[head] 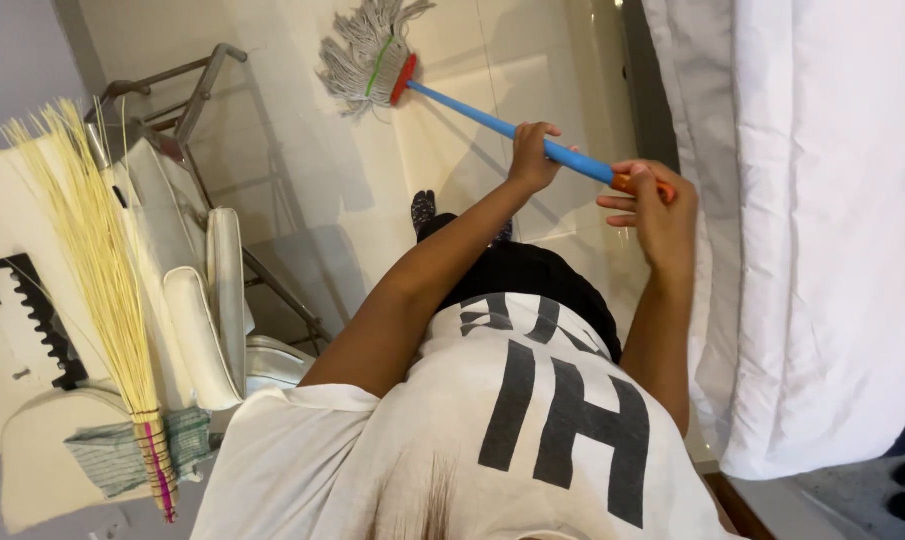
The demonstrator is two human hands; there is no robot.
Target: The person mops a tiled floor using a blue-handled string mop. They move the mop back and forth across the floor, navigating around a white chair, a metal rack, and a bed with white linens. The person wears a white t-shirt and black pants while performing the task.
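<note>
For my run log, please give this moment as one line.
left hand: shut on mop handle | right hand: shut on orange end | mop head: on floor | nearby: broom, chair, bed

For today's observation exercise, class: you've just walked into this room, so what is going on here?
A person holds a mop with both hands: the left hand grips the blue handle partway along, and the right hand grips the orange end. The grey string mop head rests on the pale tiled floor. A straw broom leans by a white chair, and white bedding lies on the other side.
</note>
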